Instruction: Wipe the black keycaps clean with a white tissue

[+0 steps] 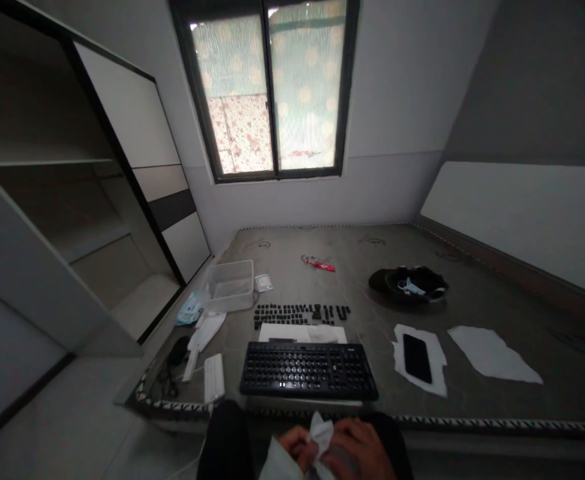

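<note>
Both my hands were low in my lap, closed on a white tissue pinched between them: my left hand gripped its lower part, my right hand curled round its side. The keyboard lay on the surface just beyond, loose keys behind it

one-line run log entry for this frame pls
left hand: gripping white tissue | right hand: on same tissue | keyboard: on mattress, keycaps off | loose keycaps: in rows behind it | phone: on paper
</note>
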A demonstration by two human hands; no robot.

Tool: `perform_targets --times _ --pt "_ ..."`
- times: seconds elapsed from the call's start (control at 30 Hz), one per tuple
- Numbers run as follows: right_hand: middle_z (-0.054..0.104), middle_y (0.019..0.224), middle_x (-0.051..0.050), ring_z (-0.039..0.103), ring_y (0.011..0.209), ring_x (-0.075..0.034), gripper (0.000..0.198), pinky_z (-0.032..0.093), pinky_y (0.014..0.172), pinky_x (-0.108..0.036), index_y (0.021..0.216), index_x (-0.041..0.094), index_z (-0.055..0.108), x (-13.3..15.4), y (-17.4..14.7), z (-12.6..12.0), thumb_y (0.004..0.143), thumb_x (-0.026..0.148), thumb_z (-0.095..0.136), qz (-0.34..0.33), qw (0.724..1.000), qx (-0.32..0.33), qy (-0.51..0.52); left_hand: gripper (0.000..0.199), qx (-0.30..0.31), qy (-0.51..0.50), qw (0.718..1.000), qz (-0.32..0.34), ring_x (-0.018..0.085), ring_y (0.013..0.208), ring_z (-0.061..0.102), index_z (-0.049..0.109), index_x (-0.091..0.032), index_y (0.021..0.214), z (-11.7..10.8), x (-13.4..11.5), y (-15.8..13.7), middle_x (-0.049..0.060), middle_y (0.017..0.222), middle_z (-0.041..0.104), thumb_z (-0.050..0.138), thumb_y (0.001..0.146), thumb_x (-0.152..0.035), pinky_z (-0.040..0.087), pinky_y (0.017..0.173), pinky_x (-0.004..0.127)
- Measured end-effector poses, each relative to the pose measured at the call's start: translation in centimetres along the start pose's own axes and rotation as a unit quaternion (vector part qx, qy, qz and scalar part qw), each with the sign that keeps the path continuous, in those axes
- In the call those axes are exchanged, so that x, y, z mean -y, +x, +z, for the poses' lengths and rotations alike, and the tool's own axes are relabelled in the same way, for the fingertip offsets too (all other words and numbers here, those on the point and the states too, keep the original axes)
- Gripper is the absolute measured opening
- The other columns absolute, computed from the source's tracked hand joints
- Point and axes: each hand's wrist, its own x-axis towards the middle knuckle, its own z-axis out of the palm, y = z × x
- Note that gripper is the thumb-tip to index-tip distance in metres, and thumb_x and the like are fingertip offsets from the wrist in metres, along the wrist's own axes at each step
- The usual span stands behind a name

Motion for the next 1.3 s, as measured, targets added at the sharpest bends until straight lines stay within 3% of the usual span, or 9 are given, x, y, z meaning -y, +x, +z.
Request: perform_targets --times 0.1,0.23,0.3,0.47,0.7,0.93,1.07,1.2,1.3 --pt "0.074 0.09 0.001 0.066 0.085 -0.017 0.017 0.046 0.078 -0.026 0.087 0.031 0.075 1.0 0.0 -0.4 0.071 0.024 0.075 0.016 1.0 -0.009 -0.002 0.059 0.008 -0.045 0.998 0.032 0.004 0.041 0.035 0.057 -0.016 0.053 0.1 1.8 0.8 -0.007 0.041 0.048 0.073 0.051 -0.073 0.029 0.046 0.02" --pt "0.073 0.089 0.001 0.064 0.085 -0.017 0.015 0.045 0.077 -0.026 0.091 0.032 0.074 2.3 0.1 -0.5 0.076 0.031 0.074 0.024 1.0 -0.003 0.015 0.057 0.006 -0.058 0.998 0.01 0.004 0.04 0.042 0.057 -0.016 0.057 0.2 3.2 1.1 -0.004 0.045 0.058 0.076 0.051 -0.069 0.031 0.046 0.018" --pt "0.072 0.09 0.001 0.063 0.086 -0.017 0.013 0.044 0.078 -0.027 0.091 0.031 0.074 2.8 0.2 -0.5 0.078 0.034 0.072 0.04 0.999 0.001 0.027 0.055 0.0 -0.067 0.998 0.006 0.005 0.041 0.046 0.056 -0.017 0.057 0.2 3.3 1.1 -0.003 0.047 0.062 0.076 0.052 -0.068 0.034 0.047 0.019" --pt "0.072 0.091 0.001 0.062 0.09 -0.018 0.012 0.042 0.083 -0.03 0.087 0.03 0.074 3.4 0.2 -0.7 0.078 0.037 0.073 0.098 0.993 0.017 0.059 0.06 -0.008 -0.047 0.999 0.004 0.004 0.04 0.038 0.057 -0.017 0.056 0.2 3.0 1.2 -0.005 0.042 0.053 0.069 0.053 -0.076 0.032 0.045 0.019" --pt "0.075 0.089 -0.002 0.065 0.088 -0.018 0.017 0.043 0.083 -0.032 0.088 0.027 0.074 3.4 0.1 -1.3 0.083 0.041 0.067 0.096 0.992 -0.01 0.084 0.061 0.008 -0.027 1.0 -0.01 0.005 0.043 0.036 0.057 -0.016 0.065 0.1 3.7 1.4 -0.005 0.047 0.053 0.065 0.058 -0.076 0.025 0.046 0.02" --pt "0.074 0.088 -0.002 0.065 0.088 -0.019 0.017 0.045 0.08 -0.029 0.085 0.026 0.073 3.6 0.2 -1.5 0.079 0.042 0.07 0.139 0.983 -0.014 0.118 0.06 0.001 -0.025 1.0 -0.008 0.005 0.041 0.031 0.05 -0.019 0.063 0.2 3.0 1.3 -0.008 0.043 0.047 0.064 0.057 -0.077 0.022 0.046 0.021" --pt "0.074 0.089 -0.002 0.065 0.089 -0.019 0.017 0.046 0.081 -0.028 0.086 0.025 0.073 3.4 0.1 -1.4 0.077 0.04 0.072 0.16 0.977 -0.015 0.137 0.06 0.001 -0.037 0.999 -0.022 0.005 0.041 0.037 0.053 -0.018 0.066 0.1 2.7 1.2 -0.006 0.045 0.053 0.067 0.057 -0.076 0.025 0.046 0.021" --pt "0.073 0.09 -0.001 0.065 0.089 -0.018 0.015 0.047 0.081 -0.027 0.088 0.025 0.073 3.4 0.0 -1.3 0.078 0.036 0.071 0.169 0.972 -0.01 0.164 0.056 0.014 -0.058 0.998 -0.017 0.01 0.052 0.054 0.061 -0.016 0.07 0.1 2.2 0.9 0.0 0.06 0.067 0.07 0.059 -0.07 0.038 0.053 0.022" --pt "0.073 0.091 -0.002 0.065 0.09 -0.018 0.016 0.048 0.082 -0.028 0.091 0.025 0.073 3.4 0.0 -1.3 0.08 0.036 0.069 0.171 0.969 -0.009 0.176 0.055 0.017 -0.078 0.997 -0.02 0.012 0.055 0.058 0.063 -0.016 0.072 0.3 1.8 0.7 0.002 0.063 0.07 0.071 0.058 -0.069 0.042 0.056 0.023"
